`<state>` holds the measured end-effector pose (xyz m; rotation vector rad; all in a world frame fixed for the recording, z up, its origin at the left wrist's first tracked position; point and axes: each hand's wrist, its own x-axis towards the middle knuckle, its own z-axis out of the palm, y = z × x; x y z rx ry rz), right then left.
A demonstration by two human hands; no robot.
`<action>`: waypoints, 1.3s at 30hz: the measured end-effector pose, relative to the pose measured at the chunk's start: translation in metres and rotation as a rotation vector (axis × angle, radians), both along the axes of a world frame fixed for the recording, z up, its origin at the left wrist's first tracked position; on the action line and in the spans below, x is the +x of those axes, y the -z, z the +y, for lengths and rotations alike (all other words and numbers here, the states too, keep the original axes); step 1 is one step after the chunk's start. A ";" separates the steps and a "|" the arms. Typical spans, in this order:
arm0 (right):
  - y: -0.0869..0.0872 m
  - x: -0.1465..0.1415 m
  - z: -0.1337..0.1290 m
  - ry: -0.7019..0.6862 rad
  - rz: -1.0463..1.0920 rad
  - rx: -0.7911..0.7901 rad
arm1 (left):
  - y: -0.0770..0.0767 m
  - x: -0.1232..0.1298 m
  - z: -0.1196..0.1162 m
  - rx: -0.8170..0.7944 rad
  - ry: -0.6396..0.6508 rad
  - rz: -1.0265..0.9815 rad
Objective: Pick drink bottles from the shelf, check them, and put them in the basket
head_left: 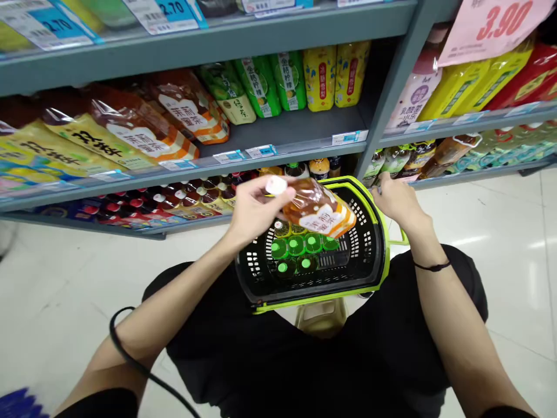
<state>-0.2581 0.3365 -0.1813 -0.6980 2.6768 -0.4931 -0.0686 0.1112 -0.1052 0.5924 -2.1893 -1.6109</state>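
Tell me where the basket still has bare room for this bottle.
Bare mesh floor lies right of the green-capped bottles, toward the basket right wall, and along its near rim. The far left is crowded with caps, under the tea bottle in the left hand.

Glossy clear plastic bottle (319, 212) at 12 o'clock over a perforated matt black plastic basket (368, 264); shiny smooth floor (500, 232).

Retail shop aisle: grey shelves (278, 130) are carrying bottled drinks (319, 78), price tags (167, 14) are lining edges, a shopping basket (369, 273) is standing near.
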 end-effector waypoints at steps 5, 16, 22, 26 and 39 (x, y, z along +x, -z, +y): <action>-0.002 0.003 0.002 -0.295 -0.261 0.184 | 0.060 0.006 0.046 -0.189 0.353 -0.251; 0.007 0.008 0.006 -0.222 -0.375 -0.064 | 0.222 0.032 0.055 -0.518 0.846 -0.567; 0.023 0.013 0.007 -0.193 -0.413 -0.119 | 0.249 0.038 0.041 -0.700 0.875 -0.722; 0.012 0.017 0.001 -0.269 -0.410 0.009 | 0.256 0.030 0.048 -0.817 0.976 -0.760; 0.011 0.040 -0.027 -0.484 -0.315 0.278 | 0.184 -0.016 0.058 -0.985 0.945 -0.620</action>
